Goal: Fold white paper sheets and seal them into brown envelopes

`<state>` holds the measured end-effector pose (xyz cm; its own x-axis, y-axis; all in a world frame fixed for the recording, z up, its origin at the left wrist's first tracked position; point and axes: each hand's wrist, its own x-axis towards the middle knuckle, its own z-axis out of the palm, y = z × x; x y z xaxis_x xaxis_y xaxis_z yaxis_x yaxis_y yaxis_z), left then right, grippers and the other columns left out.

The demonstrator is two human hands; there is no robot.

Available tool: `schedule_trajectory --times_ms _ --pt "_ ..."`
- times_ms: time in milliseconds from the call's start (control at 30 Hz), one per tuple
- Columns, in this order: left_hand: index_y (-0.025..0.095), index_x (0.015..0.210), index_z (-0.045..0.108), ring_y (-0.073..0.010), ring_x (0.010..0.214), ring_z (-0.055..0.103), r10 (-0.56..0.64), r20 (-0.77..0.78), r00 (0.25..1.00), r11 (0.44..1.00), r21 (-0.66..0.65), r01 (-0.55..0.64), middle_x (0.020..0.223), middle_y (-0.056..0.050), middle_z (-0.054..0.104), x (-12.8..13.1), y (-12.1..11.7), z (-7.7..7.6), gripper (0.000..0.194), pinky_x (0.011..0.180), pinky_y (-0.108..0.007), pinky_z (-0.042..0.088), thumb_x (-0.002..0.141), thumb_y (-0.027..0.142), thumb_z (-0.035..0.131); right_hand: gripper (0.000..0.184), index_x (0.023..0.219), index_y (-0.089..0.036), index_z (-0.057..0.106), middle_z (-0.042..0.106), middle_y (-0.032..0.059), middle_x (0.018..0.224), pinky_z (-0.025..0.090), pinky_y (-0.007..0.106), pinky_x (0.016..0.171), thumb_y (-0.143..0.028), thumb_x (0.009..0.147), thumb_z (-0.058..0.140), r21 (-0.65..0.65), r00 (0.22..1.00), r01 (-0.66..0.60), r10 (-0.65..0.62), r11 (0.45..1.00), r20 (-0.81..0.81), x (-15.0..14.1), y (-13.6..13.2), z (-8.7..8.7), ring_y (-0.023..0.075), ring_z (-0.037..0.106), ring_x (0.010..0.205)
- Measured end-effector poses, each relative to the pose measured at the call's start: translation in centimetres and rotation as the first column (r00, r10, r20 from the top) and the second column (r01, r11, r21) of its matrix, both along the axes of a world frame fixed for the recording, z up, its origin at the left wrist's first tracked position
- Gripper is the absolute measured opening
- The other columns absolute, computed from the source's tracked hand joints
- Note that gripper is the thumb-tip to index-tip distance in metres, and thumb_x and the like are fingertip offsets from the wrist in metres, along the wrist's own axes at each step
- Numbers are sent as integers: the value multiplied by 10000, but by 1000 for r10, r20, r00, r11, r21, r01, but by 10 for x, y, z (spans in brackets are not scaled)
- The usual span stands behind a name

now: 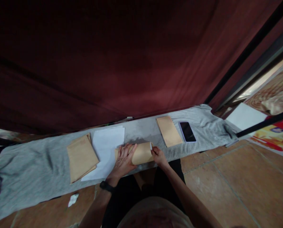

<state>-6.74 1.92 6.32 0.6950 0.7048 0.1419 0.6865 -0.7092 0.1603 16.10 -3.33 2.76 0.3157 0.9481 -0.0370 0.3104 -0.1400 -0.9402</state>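
Note:
A brown paper envelope (pixel 142 153) lies crosswise in front of me on the grey cloth, its middle bulging upward. My left hand (pixel 124 158), with a dark band at the wrist, rests flat on the envelope's left part, fingers stretched and thumb apart. At the right end, my right hand (pixel 157 155) pinches the envelope's edge. A narrow strip of white paper (pixel 151 146) shows at that end, beside my right fingertips. White sheets (pixel 108 142) lie to the left, partly under a stack of brown envelopes (pixel 82 156). Another brown envelope (pixel 169 131) lies flat to the right.
A phone (pixel 187 131) lies dark-screened right of the single envelope. The grey cloth (pixel 32 164) covers a long, narrow bench against a dark red curtain (pixel 122 69). Tiled floor (pixel 208 190) shows below, with a crumpled white scrap (pixel 73 199). Dark metal bars (pixel 246 57) stand at right.

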Motion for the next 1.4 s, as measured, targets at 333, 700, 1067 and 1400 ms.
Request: schedule_trajectory --times_ms 333,700,1067,1400 --pt "210 1584 152 -384 1451 316 -14 8 1000 1000 -4 14 1523 -181 402 2 2 4 1109 1195 -600 203 694 405 785 342 1129 -210 572 681 21 874 526 301 729 -272 794 548 72 994 73 -67 995 -90 -1 -8 4 187 664 765" --pt "226 1585 174 -382 1478 271 -55 -6 998 998 19 55 1560 -175 369 3 6 7 1018 1200 -606 178 748 356 738 166 740 -213 646 645 0 624 477 262 522 -359 725 570 -73 962 61 -78 995 -260 4 2 -13 177 595 577" --pt "226 1587 172 -367 1501 221 -76 -43 996 997 19 77 1582 -177 330 4 8 5 1030 1211 -602 144 742 337 752 170 661 -211 632 642 -7 608 442 244 514 -379 679 616 -65 923 95 -112 993 -369 5 0 -16 154 561 556" --pt "236 1546 291 -345 1501 227 354 451 819 931 -258 -259 1620 -153 267 18 -17 -9 837 1201 -551 240 848 505 667 236 732 -196 671 668 2 617 508 286 574 -421 660 681 -26 799 256 -227 966 -557 2 1 -18 193 634 615"
